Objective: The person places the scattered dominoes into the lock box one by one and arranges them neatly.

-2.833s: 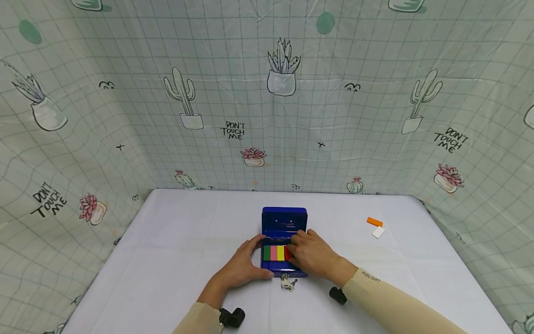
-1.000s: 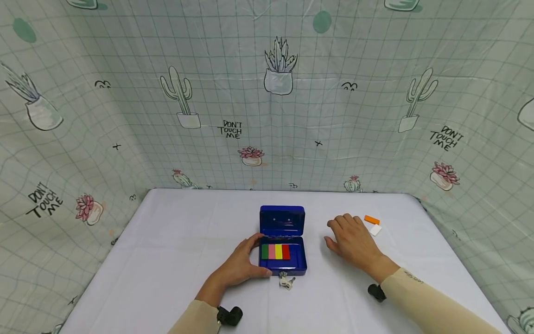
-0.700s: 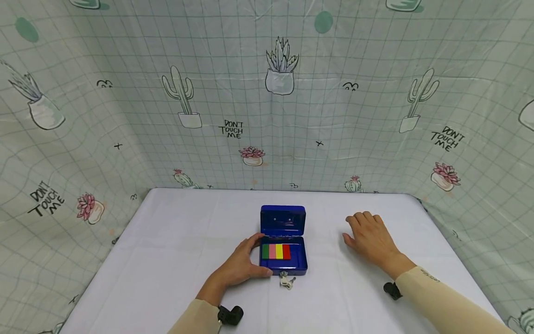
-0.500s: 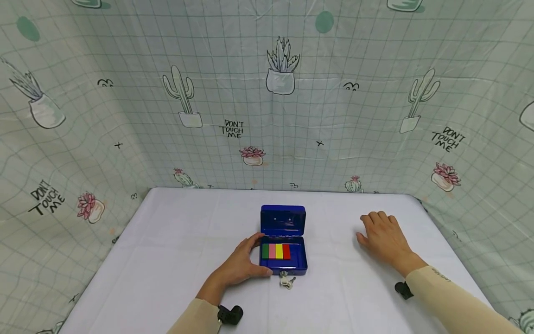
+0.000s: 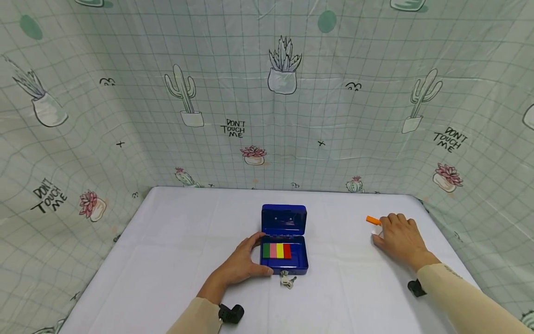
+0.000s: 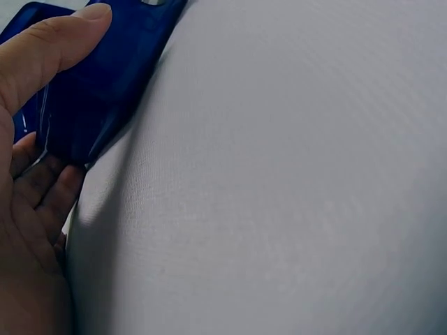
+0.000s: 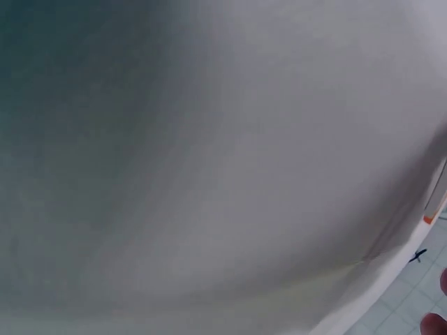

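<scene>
A blue metal cash box (image 5: 298, 253) stands with its lid (image 5: 283, 218) raised. Inside it, at the left, green (image 5: 265, 250), pink (image 5: 273, 250), yellow (image 5: 280, 250) and red (image 5: 287, 251) blocks lie side by side. My left hand (image 5: 239, 265) grips the box's left end, thumb at the front and fingers behind; the left wrist view shows the thumb (image 6: 70, 35) on the blue wall. At the right, my right hand (image 5: 402, 239) reaches over a white block (image 5: 376, 229), thumb and fingers apart around it. An orange block (image 5: 372, 220) lies just beyond its fingertips.
Keys (image 5: 288, 281) hang from the lock at the box's front. A white cloth covers the table (image 5: 333, 297). A printed curtain (image 5: 233, 55) rises behind the table and along both sides.
My right hand has left the red block in the box and moved right across the table to the white and orange blocks. My left hand has stayed on the box.
</scene>
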Action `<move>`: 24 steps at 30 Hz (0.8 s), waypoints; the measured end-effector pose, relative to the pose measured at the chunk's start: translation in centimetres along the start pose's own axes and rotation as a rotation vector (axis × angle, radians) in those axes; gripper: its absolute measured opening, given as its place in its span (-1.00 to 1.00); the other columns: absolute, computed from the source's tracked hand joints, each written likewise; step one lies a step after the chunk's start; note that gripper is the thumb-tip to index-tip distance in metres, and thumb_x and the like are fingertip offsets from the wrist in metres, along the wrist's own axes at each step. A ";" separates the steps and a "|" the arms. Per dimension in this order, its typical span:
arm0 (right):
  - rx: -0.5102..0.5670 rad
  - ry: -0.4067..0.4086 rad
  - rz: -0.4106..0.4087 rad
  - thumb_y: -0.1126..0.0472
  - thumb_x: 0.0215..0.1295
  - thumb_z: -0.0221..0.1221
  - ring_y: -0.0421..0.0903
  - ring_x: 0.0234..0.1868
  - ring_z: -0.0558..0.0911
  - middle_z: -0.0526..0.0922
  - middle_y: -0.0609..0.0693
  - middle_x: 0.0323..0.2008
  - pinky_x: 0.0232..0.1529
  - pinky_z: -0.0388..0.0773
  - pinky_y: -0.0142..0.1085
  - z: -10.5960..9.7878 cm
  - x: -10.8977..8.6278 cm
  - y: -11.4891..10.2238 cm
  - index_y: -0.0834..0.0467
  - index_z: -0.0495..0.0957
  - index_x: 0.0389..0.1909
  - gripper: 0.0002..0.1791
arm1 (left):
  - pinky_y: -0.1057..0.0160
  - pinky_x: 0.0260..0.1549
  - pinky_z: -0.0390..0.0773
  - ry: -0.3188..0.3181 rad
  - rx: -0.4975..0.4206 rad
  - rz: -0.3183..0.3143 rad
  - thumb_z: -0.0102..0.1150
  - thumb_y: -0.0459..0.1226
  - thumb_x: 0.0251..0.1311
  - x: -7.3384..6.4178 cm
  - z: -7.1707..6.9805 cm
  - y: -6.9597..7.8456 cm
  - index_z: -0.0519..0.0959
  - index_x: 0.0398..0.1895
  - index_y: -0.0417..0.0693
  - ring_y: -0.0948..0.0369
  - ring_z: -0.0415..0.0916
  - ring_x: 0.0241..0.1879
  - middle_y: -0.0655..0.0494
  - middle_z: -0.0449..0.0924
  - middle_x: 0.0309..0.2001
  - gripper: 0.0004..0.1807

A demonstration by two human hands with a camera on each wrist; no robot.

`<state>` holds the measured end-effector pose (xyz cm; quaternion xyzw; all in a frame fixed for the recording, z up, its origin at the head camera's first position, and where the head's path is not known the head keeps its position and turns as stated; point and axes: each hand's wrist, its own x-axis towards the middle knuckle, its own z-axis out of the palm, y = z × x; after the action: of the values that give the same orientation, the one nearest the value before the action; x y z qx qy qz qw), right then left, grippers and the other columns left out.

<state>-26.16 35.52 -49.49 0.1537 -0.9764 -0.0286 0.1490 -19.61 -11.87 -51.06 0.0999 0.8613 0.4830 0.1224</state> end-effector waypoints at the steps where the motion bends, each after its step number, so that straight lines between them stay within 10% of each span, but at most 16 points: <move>1: -0.002 -0.016 0.007 -0.07 0.33 0.27 0.23 -0.15 0.49 0.57 0.25 -0.20 -0.22 0.38 0.10 0.1 -0.1 0.1 0.38 0.53 -0.05 -0.46 | -0.41 0.50 0.13 -0.001 -0.002 0.000 0.69 0.03 -0.04 0.0 0.0 0.0 0.20 0.64 0.11 -0.13 0.22 0.54 -0.10 0.28 0.57 0.17; 24: -0.006 -0.073 -0.011 -0.10 0.42 0.21 0.24 -0.09 0.54 0.63 0.28 -0.12 -0.20 0.42 0.10 0.8 -0.3 0.8 0.38 0.59 -0.04 -0.45 | -0.43 0.49 0.13 0.006 -0.003 -0.010 0.69 0.00 -0.03 0.0 0.2 0.1 0.20 0.64 0.11 -0.14 0.23 0.53 -0.11 0.30 0.56 0.17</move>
<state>-26.33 36.41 -50.23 0.1576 -0.9802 -0.0381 0.1137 -19.53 -11.69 -51.10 0.0938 0.8614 0.4839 0.1224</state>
